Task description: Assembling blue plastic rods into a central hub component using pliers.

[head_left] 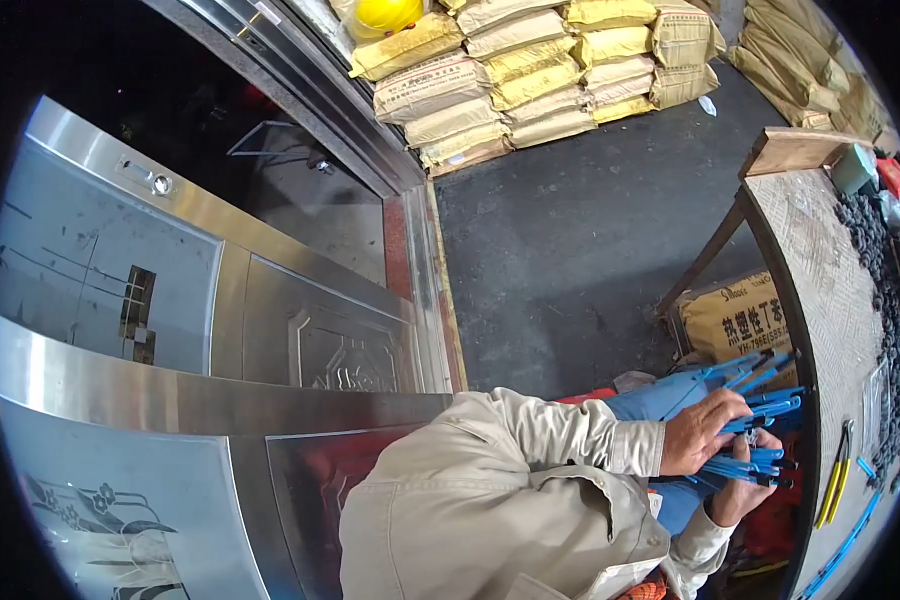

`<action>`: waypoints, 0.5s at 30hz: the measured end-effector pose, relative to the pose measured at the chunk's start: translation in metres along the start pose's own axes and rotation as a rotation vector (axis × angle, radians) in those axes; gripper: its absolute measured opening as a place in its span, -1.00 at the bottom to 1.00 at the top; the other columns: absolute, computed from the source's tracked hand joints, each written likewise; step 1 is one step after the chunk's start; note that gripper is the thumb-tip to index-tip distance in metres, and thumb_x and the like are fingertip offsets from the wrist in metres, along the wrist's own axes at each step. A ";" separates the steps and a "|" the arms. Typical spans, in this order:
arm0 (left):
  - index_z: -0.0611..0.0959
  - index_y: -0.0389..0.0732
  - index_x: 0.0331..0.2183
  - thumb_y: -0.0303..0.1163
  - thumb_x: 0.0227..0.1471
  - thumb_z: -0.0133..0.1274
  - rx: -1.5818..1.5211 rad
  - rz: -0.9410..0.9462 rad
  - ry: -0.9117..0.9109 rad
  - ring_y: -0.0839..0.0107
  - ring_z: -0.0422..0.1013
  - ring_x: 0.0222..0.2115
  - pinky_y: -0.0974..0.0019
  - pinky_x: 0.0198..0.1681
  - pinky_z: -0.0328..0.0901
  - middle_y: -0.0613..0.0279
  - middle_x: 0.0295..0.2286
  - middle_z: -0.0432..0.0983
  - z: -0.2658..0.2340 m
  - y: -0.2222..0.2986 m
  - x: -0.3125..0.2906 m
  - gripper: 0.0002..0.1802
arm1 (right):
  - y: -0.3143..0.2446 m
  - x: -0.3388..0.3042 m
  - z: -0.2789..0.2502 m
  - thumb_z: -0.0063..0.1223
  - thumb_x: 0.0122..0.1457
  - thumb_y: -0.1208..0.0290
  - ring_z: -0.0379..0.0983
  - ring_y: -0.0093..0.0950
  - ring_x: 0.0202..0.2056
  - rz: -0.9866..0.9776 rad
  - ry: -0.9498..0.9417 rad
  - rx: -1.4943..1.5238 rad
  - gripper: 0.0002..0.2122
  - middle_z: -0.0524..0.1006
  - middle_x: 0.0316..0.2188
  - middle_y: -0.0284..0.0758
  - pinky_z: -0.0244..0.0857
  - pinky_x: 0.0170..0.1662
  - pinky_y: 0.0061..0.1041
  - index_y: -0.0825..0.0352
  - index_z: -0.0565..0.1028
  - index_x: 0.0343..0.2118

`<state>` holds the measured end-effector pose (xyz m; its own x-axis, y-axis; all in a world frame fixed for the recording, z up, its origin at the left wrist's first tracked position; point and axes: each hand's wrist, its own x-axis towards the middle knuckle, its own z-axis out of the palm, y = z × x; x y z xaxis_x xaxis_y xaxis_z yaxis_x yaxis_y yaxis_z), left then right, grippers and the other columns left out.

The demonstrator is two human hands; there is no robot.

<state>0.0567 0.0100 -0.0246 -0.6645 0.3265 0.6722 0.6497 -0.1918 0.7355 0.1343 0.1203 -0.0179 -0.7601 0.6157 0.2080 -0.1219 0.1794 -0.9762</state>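
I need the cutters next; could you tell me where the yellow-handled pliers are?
The yellow-handled pliers lie on the workbench at lower right, just right of the blue rods.

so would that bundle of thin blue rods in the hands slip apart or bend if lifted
Probably apt to slide apart: the bundle of thin blue rods fans out loosely and both the left hand and the right hand grip it. The rods look straight, so likely fairly stiff and light.

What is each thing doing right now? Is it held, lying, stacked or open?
Left hand: gripping the blue rods.
Right hand: gripping the same bundle from below.
Blue rods: bunched, held beside the table edge.
Yellow-handled pliers: lying on the workbench.
Sacks: stacked in rows.
Metal door: lying flat.
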 end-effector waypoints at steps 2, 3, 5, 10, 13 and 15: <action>0.38 -0.30 -0.14 -0.63 -0.17 -0.01 -0.037 -0.021 -0.052 0.21 0.32 -0.40 0.30 -0.27 0.24 0.10 -0.40 0.34 0.000 0.000 -0.001 -0.56 | 0.002 -0.003 -0.005 0.08 -0.03 0.54 0.29 -0.57 -0.42 -0.008 -0.009 0.022 -0.84 0.42 -0.43 -0.35 0.20 -0.25 -0.65 0.41 0.42 -0.35; 0.39 -0.30 -0.15 -0.63 -0.17 -0.02 -0.077 -0.049 -0.104 0.22 0.31 -0.41 0.31 -0.28 0.23 0.10 -0.40 0.34 -0.001 -0.001 -0.002 -0.57 | 0.003 -0.005 -0.007 0.08 -0.03 0.54 0.29 -0.56 -0.42 -0.010 -0.019 0.039 -0.84 0.42 -0.43 -0.35 0.19 -0.24 -0.65 0.40 0.42 -0.35; 0.40 -0.30 -0.17 -0.64 -0.17 -0.03 -0.157 -0.108 -0.209 0.23 0.30 -0.42 0.31 -0.30 0.22 0.11 -0.40 0.35 -0.001 -0.002 -0.003 -0.59 | 0.005 -0.007 -0.012 0.08 -0.02 0.55 0.28 -0.56 -0.42 -0.012 -0.036 0.072 -0.85 0.41 -0.44 -0.36 0.18 -0.23 -0.65 0.38 0.41 -0.36; 0.43 -0.31 -0.20 -0.65 -0.19 -0.01 -0.150 -0.090 -0.221 0.25 0.29 -0.44 0.32 -0.32 0.21 0.13 -0.42 0.36 0.009 -0.006 -0.013 -0.62 | 0.025 -0.017 -0.025 0.08 -0.03 0.54 0.28 -0.56 -0.41 -0.029 0.042 0.077 -0.82 0.40 -0.39 -0.34 0.18 -0.22 -0.64 0.37 0.40 -0.33; 0.44 -0.31 -0.21 -0.66 -0.21 0.00 -0.140 -0.071 -0.203 0.25 0.28 -0.45 0.32 -0.32 0.21 0.13 -0.43 0.36 0.012 -0.002 -0.014 -0.61 | 0.029 -0.019 -0.028 0.08 -0.02 0.54 0.27 -0.56 -0.41 -0.090 0.006 0.091 -0.80 0.39 -0.37 -0.34 0.17 -0.21 -0.64 0.36 0.37 -0.31; 0.45 -0.32 -0.22 -0.66 -0.23 0.00 -0.125 -0.046 -0.183 0.26 0.28 -0.45 0.31 -0.33 0.21 0.13 -0.43 0.36 0.013 0.000 -0.014 -0.61 | 0.030 -0.020 -0.029 0.08 -0.02 0.53 0.26 -0.56 -0.40 -0.157 -0.032 0.109 -0.78 0.37 -0.35 -0.34 0.16 -0.20 -0.64 0.35 0.34 -0.29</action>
<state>0.0711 0.0178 -0.0346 -0.6074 0.4976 0.6192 0.5616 -0.2823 0.7778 0.1645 0.1358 -0.0497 -0.7462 0.5614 0.3578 -0.3079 0.1856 -0.9332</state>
